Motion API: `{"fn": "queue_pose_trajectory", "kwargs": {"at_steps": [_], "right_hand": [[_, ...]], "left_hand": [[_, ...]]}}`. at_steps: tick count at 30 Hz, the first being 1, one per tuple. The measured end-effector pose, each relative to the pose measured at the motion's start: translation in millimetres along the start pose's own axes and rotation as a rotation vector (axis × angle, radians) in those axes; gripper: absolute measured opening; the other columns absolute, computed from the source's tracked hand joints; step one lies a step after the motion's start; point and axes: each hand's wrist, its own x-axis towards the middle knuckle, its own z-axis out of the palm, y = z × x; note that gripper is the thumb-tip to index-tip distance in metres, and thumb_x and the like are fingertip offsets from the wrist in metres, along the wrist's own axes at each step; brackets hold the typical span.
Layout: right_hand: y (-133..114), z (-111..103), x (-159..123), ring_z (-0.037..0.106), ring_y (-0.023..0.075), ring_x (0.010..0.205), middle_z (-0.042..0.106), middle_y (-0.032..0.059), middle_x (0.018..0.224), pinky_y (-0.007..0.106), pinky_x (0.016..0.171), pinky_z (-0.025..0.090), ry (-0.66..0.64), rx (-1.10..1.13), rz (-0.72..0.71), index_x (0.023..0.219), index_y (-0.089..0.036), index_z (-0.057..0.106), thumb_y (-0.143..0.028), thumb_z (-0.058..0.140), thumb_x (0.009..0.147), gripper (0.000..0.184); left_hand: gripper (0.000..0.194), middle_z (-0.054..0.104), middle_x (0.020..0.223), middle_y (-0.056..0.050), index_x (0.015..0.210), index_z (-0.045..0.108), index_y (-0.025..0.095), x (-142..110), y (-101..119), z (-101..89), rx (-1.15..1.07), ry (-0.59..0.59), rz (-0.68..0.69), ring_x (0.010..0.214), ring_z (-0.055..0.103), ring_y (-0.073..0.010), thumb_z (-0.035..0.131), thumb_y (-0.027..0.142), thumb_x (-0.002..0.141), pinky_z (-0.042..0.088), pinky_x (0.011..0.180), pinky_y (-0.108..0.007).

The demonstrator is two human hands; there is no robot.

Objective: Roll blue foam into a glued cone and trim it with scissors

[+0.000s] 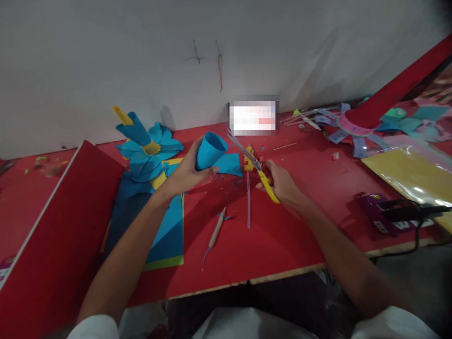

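Observation:
My left hand (pixel 192 169) is wrapped round a rolled blue foam-sheet cone (pixel 208 153), whose wide round opening tips up and to the right. In my right hand (pixel 280 181) is a pair of scissors (pixel 263 176) with yellow and dark handles. Their blades point up and left, a little right of the cone and apart from it. Below the cone lies a flat blue piece (pixel 231 165) on the red table. Behind the scissors sits a small yellow piece (pixel 248 158), with a clear glue stick (pixel 248 202) below it.
A wooden-handled tool (pixel 218 228) with a curved thin tip lies in front. Blue petal shapes with a rolled blue-and-yellow centre (pixel 137 132) stand back left, near blue sheets (pixel 165 235). A red partition (pixel 63 226) rises at left. A purple box (pixel 377 212) and a yellow packet (pixel 406 174) lie right.

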Motion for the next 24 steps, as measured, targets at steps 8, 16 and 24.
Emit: {"fn": "queue_pose_trajectory", "kwargs": {"at_steps": [8, 16, 24], "right_hand": [[0, 7, -2, 0.057, 0.0189, 0.065, 0.066, 0.0021, 0.079, 0.030, 0.061, 0.037, -0.013, -0.097, -0.027, 0.096, -0.023, 0.059, -0.059, 0.072, 0.084, 0.040], [-4, 7, -3, 0.055, 0.0193, 0.064, 0.067, 0.0043, 0.080, 0.030, 0.061, 0.031, -0.006, -0.211, -0.043, 0.091, -0.023, 0.056, -0.058, 0.069, 0.085, 0.037], [-5, 5, -3, 0.049, 0.0175, 0.062, 0.062, 0.0018, 0.076, 0.030, 0.062, 0.030, -0.006, -0.212, -0.057, 0.087, -0.024, 0.054, -0.052, 0.070, 0.083, 0.033]], "left_hand": [[0.088, 0.069, 0.137, -0.016, 0.163, 0.039, 0.022, -2, -4, 6.3, 0.331, 0.131, -0.012, 0.115, 0.071, -0.0353, 0.079, 0.045, 0.088, 0.057, 0.097, -0.048], [0.087, 0.068, 0.141, -0.016, 0.164, 0.037, 0.023, -4, -4, 11.5, 0.490, 0.117, 0.001, 0.118, 0.071, -0.0359, 0.078, 0.038, 0.089, 0.056, 0.095, -0.043], [0.086, 0.071, 0.137, -0.017, 0.166, 0.036, 0.022, -6, -2, 17.0, 0.525, 0.091, -0.029, 0.114, 0.072, -0.0360, 0.074, 0.038, 0.092, 0.057, 0.092, -0.044]]}}
